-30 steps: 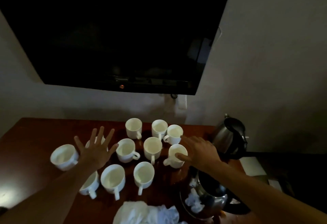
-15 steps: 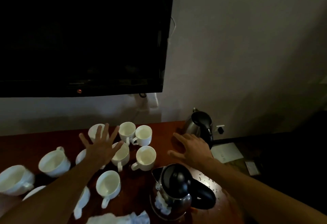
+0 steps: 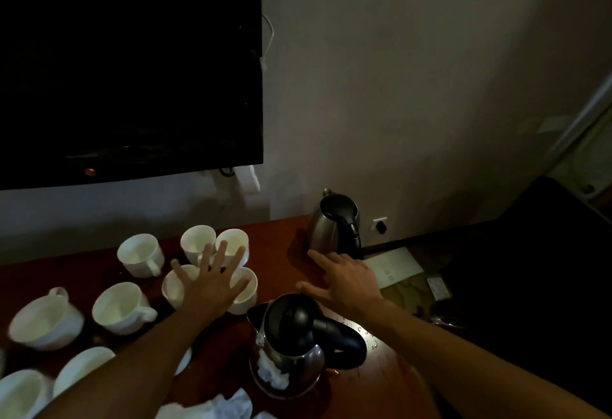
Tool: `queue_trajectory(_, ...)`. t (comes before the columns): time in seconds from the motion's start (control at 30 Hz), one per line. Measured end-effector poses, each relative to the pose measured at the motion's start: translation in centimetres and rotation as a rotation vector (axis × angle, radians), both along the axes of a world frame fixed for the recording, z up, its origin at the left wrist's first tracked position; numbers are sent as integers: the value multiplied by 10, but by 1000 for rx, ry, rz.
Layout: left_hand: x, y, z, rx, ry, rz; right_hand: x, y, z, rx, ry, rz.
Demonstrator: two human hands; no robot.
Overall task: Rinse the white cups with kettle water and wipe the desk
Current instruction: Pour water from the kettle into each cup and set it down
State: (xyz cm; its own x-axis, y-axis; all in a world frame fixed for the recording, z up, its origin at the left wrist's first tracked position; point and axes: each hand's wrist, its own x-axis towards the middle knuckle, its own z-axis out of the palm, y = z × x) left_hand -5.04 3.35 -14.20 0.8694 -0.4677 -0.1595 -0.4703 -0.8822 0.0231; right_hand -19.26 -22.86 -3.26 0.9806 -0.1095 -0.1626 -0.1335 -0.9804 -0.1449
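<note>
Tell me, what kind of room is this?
Probably a hotel room, though that is a guess. A dark wall-mounted television hangs above a reddish wooden desk holding many matching white cups and two steel electric kettles.

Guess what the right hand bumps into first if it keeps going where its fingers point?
Probably the far kettle by the wall. The right hand points toward its base, though depth is hard to judge.

Dim, grainy picture with wide-angle bending at the edges, deep shadows and soft detail.
</note>
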Motion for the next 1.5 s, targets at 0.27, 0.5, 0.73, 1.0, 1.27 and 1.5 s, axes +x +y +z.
queue_trajectory(0.27, -19, -10, -9, -52, 8, -68, -32, -9, 7, -17, -78, 12)
queue_trajectory(0.5, -38, -14, -18, -36, 87, -81, -62, -12, 15, 24, -51, 53)
queue_trajectory(0.73, -41, -22, -11, -98, 110, -63, -71, -13, 11, 71, -17, 138)
queue_trajectory(1.0, -24, -20, -38, -77, 170, -108, -75, -14, -11, 210, -10, 261)
queue_trajectory(1.27, -25, -18, -37, -80, 215, 74, -67, -18, -13, 364, 31, 324)
queue_trajectory(1.5, -36, -22, -8, -253, 275, 68, -59, -21, -25, 561, 78, 355)
